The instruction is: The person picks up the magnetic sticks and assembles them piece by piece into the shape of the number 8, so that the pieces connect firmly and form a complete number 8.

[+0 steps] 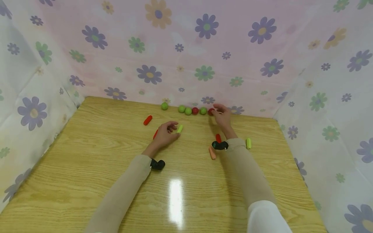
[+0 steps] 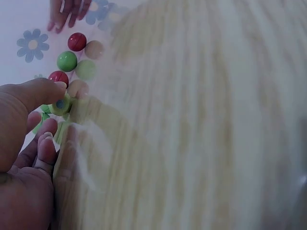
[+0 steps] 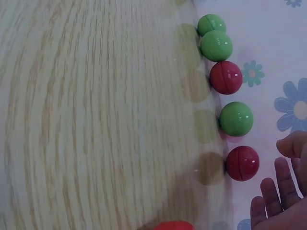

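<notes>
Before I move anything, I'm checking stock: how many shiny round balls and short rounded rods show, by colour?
Shiny green balls: 4
Shiny red balls: 2
Short red rods: 3
Short pale-green rods: 2
Short orange rod: 1
Total: 12

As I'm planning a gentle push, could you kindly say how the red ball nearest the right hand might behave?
The red ball would probably roll, being round on a flat tabletop. Its glossy highlights suggest slipperiness; its smooth, undented shape hints at stiffness.
</notes>
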`<state>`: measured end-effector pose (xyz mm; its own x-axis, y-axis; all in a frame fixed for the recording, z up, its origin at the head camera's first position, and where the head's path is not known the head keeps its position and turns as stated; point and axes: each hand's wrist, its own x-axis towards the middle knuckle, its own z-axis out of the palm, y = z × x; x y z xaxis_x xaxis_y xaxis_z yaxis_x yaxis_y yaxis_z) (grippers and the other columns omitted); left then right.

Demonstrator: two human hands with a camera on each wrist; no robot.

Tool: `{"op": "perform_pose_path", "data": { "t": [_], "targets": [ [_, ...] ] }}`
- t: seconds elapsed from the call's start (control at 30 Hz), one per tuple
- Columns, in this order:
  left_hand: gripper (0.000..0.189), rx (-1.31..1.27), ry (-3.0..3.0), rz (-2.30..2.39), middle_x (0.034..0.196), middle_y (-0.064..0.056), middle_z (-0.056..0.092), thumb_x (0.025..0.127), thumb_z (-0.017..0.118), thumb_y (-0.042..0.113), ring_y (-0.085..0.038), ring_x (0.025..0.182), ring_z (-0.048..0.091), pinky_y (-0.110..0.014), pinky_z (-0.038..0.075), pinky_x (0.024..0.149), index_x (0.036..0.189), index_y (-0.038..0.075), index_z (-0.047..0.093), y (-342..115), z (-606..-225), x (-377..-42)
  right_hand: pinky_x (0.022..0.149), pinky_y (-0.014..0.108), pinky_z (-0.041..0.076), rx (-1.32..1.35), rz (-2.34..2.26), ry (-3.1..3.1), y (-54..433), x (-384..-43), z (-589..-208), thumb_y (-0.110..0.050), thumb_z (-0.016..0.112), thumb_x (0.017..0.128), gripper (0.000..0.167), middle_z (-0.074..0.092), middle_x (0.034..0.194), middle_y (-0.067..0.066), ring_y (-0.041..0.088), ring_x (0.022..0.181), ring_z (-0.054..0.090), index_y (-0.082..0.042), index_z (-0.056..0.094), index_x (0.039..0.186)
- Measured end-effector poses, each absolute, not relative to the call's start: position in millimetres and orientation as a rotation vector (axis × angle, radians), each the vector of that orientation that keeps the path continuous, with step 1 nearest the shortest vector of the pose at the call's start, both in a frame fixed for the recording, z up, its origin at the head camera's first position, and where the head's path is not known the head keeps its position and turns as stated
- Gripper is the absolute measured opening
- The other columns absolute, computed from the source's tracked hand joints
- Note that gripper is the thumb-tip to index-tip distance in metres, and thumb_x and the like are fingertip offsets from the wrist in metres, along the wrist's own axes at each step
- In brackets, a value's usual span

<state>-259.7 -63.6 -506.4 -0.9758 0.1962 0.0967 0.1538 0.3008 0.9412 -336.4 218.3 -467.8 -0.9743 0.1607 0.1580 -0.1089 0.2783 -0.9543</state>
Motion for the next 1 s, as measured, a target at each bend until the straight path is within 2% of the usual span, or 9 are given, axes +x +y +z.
{"op": "perform_pose_path", "data": {
  "t": [0.13,0.3,0.4,0.53,0.7,1.0],
  "targets": [
    [0.036,0.348,2.498,1.789,0.108,-0.013,0.066,0.089,0.075,0.006,-0.020,0.089,0.054,-0.026,0.045,0.077,0.124,0.003,0.069,-64.3,-507.5,-260.5,0.093,0.030,0.043,-0.112,1.725,-2.377,213.5,-339.0,-471.3,0.001,0.065,0.096,0.033,0.057,0.134,0.024,0.033,0.117,0.049,0.006,0.063,0.129],
    [0.026,0.363,2.517,1.761,0.105,-0.012,0.068,0.092,0.072,0.008,-0.018,0.085,0.055,-0.027,0.045,0.076,0.118,0.004,0.073,-64.2,-508.5,-260.2,0.090,0.030,0.045,-0.132,1.689,-2.405,211.9,-342.5,-478.9,0.002,0.066,0.094,0.037,0.058,0.132,0.027,0.033,0.112,0.054,0.008,0.061,0.131],
    [0.022,0.363,2.540,1.751,0.103,-0.012,0.068,0.093,0.072,0.008,-0.018,0.083,0.054,-0.027,0.045,0.074,0.114,0.004,0.075,-64.2,-508.6,-259.6,0.094,0.033,0.045,-0.113,1.651,-2.430,212.4,-345.9,-485.2,0.002,0.066,0.094,0.037,0.059,0.132,0.027,0.034,0.113,0.055,0.009,0.061,0.130],
    [0.022,0.372,2.562,1.735,0.103,-0.013,0.069,0.094,0.070,0.008,-0.018,0.080,0.053,-0.028,0.045,0.073,0.114,0.003,0.075,-64.3,-507.7,-257.8,0.097,0.039,0.044,-0.079,1.584,-2.463,213.4,-347.8,-489.2,0.001,0.063,0.096,0.033,0.060,0.130,0.028,0.035,0.113,0.053,0.010,0.062,0.128],
    [0.023,0.386,2.567,1.735,0.102,-0.013,0.068,0.094,0.070,0.007,-0.019,0.078,0.051,-0.029,0.044,0.072,0.116,0.004,0.075,-64.0,-510.0,-258.5,0.095,0.038,0.044,-0.065,1.540,-2.499,215.1,-347.5,-488.0,0.000,0.061,0.099,0.030,0.060,0.122,0.029,0.033,0.108,0.053,0.011,0.061,0.126],
    [0.023,0.400,2.593,1.719,0.100,-0.014,0.069,0.093,0.072,0.004,-0.018,0.078,0.051,-0.027,0.043,0.071,0.115,0.002,0.075,-63.6,-507.8,-256.8,0.104,0.045,0.043,-0.156,1.510,-2.579,217.3,-345.5,-483.0,-0.005,0.057,0.103,0.032,0.057,0.124,0.029,0.038,0.117,0.053,0.011,0.055,0.130]
  ]
}}
